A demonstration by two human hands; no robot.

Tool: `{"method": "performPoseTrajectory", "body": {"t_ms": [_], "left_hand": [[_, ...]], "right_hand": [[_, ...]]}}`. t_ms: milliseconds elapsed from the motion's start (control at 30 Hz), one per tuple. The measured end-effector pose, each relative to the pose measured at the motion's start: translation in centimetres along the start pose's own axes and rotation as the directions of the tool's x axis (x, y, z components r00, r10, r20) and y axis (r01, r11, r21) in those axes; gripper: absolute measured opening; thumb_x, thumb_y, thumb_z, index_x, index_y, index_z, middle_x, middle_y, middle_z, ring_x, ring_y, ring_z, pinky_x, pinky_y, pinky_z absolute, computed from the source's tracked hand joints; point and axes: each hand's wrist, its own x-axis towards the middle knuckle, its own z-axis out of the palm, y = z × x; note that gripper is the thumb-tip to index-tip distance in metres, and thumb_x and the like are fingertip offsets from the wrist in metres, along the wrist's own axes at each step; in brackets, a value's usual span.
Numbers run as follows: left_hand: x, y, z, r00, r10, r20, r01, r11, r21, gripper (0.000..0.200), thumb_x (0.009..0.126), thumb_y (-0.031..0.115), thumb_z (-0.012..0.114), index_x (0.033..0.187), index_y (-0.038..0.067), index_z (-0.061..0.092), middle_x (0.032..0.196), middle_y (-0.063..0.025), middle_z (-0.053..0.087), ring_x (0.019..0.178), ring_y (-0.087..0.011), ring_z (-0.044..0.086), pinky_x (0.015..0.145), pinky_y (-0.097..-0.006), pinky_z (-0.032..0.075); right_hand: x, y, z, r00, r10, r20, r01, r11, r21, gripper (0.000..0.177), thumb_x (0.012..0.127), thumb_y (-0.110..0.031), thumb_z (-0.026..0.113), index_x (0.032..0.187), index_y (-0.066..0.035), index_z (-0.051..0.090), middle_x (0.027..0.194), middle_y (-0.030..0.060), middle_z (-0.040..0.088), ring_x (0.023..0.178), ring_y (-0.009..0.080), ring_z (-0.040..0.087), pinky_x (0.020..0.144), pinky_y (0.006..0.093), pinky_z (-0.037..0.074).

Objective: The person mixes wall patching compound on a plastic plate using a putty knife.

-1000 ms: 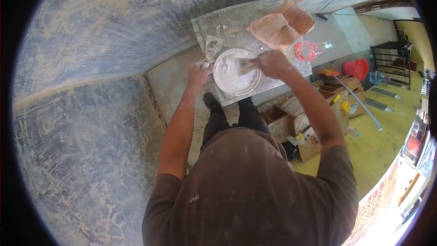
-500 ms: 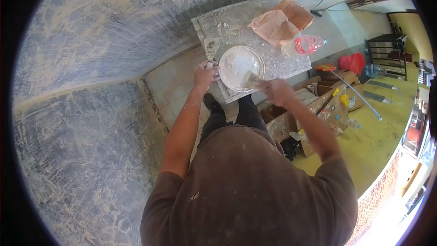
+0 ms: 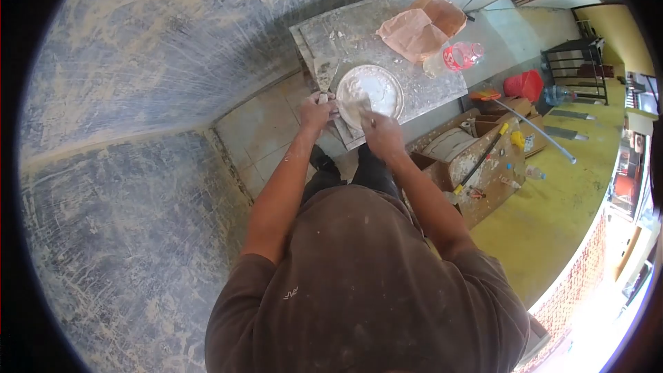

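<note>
A round white dish (image 3: 388,81) with white paste in it stands at the near edge of a spattered board (image 3: 421,93). My right hand (image 3: 384,137) is closed on a putty knife (image 3: 361,105), its blade down in the paste. At the dish's left side, my left hand (image 3: 316,113) is closed round the handle of a second putty knife (image 3: 324,77). That blade points away from me, over the board's left edge.
Behind the dish lie a crumpled brown paper bag (image 3: 421,31) and a clear plastic bottle (image 3: 452,60) with a red label. Right of my legs sits a cardboard box (image 3: 494,176) with tools. Farther off are a red bucket (image 3: 523,85) and a blue-handled pole (image 3: 539,131). A patchy grey wall (image 3: 138,83) rises at left.
My right hand has moved left and closer to me, drawing its putty knife across the dish toward my left hand. My left hand stays beside the dish.
</note>
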Motion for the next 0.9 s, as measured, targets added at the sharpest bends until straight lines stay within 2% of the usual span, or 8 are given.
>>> {"method": "performPoseTrajectory", "body": {"t_ms": [67, 133, 267, 400, 467, 800, 833, 900], "left_hand": [[-0.1, -0.1, 0.0, 1.000, 0.021, -0.003, -0.022, 0.999, -0.050, 0.018, 0.085, 0.000, 0.063, 0.103, -0.002, 0.060, 0.092, -0.0101, 0.066, 0.077, -0.0208, 0.067, 0.068, -0.0345, 0.060], [0.4, -0.4, 0.1, 0.998, 0.051, -0.029, -0.053, 0.996, -0.068, 0.017, 0.083, -0.001, 0.064, 0.100, -0.001, 0.062, 0.089, -0.0095, 0.066, 0.075, -0.0192, 0.067, 0.064, -0.0329, 0.060], [0.0, -0.9, 0.4, 0.998, 0.058, -0.032, -0.061, 0.993, -0.104, 0.019, 0.085, 0.000, 0.063, 0.103, -0.002, 0.060, 0.093, -0.0101, 0.066, 0.079, -0.0207, 0.067, 0.070, -0.0339, 0.060], [-0.2, 0.1, 0.4, 0.998, 0.048, -0.046, -0.049, 0.998, -0.025, 0.019, 0.084, 0.000, 0.064, 0.102, -0.002, 0.060, 0.093, -0.0104, 0.066, 0.079, -0.0204, 0.067, 0.070, -0.0342, 0.060], [-0.6, 0.3, 0.7, 0.998, 0.041, -0.054, -0.042, 0.999, -0.023, 0.019, 0.083, 0.000, 0.065, 0.102, -0.001, 0.061, 0.093, -0.0102, 0.066, 0.079, -0.0197, 0.067, 0.070, -0.0342, 0.060], [-0.2, -0.6, 0.6, 0.998, 0.055, -0.038, -0.058, 0.996, -0.067, 0.018, 0.083, 0.000, 0.066, 0.100, -0.001, 0.061, 0.091, -0.0089, 0.064, 0.078, -0.0196, 0.067, 0.068, -0.0332, 0.060], [-0.1, -0.9, 0.5, 0.996, 0.074, -0.052, -0.077, 0.995, -0.055, 0.017, 0.082, -0.001, 0.067, 0.098, -0.001, 0.062, 0.087, -0.0080, 0.065, 0.074, -0.0180, 0.066, 0.063, -0.0317, 0.059], [0.5, -0.6, 0.5, 0.992, 0.102, -0.071, -0.105, 0.994, -0.040, 0.015, 0.081, -0.002, 0.068, 0.095, -0.001, 0.064, 0.084, -0.0070, 0.065, 0.071, -0.0165, 0.066, 0.058, -0.0301, 0.059]], "right_hand": [[1.9, -0.7, 0.9, 0.982, 0.070, -0.175, -0.055, 0.995, 0.088, 0.029, 0.089, -0.029, 0.061, 0.111, -0.013, 0.071, 0.087, 0.0229, 0.068, 0.081, 0.0396, 0.067, 0.076, 0.0462, 0.053], [2.2, -1.3, -0.5, 0.979, 0.068, -0.193, -0.054, 0.996, 0.077, 0.029, 0.088, -0.027, 0.061, 0.110, -0.011, 0.072, 0.085, 0.0237, 0.068, 0.080, 0.0390, 0.067, 0.076, 0.0460, 0.053], [3.0, -0.8, -0.7, 0.980, 0.070, -0.184, -0.064, 0.997, 0.040, 0.029, 0.087, -0.027, 0.062, 0.109, -0.012, 0.072, 0.086, 0.0230, 0.068, 0.082, 0.0395, 0.067, 0.077, 0.0464, 0.053], [2.5, -0.6, -1.0, 0.987, -0.068, -0.149, 0.062, 0.997, -0.045, 0.028, 0.089, -0.027, 0.056, 0.105, -0.010, 0.072, 0.093, 0.0239, 0.068, 0.088, 0.0424, 0.066, 0.081, 0.0473, 0.052], [2.3, -0.3, -1.8, 0.990, 0.066, -0.125, -0.068, 0.998, -0.013, 0.031, 0.087, -0.029, 0.062, 0.112, -0.013, 0.071, 0.086, 0.0201, 0.069, 0.080, 0.0373, 0.067, 0.075, 0.0442, 0.053], [1.5, 1.5, -0.7, 0.993, 0.048, -0.105, -0.046, 0.999, 0.027, 0.035, 0.084, -0.027, 0.065, 0.117, -0.014, 0.069, 0.076, 0.0179, 0.068, 0.075, 0.0324, 0.067, 0.071, 0.0422, 0.052], [1.4, 0.9, -0.5, 0.991, 0.092, -0.098, -0.090, 0.996, 0.025, 0.034, 0.091, -0.035, 0.057, 0.113, -0.013, 0.070, 0.092, 0.0229, 0.069, 0.089, 0.0392, 0.068, 0.082, 0.0459, 0.052], [2.2, 0.0, -0.8, 0.985, 0.122, -0.119, -0.112, 0.990, 0.091, 0.034, 0.090, -0.034, 0.058, 0.114, -0.013, 0.070, 0.092, 0.0235, 0.069, 0.090, 0.0389, 0.068, 0.083, 0.0457, 0.052]]}}
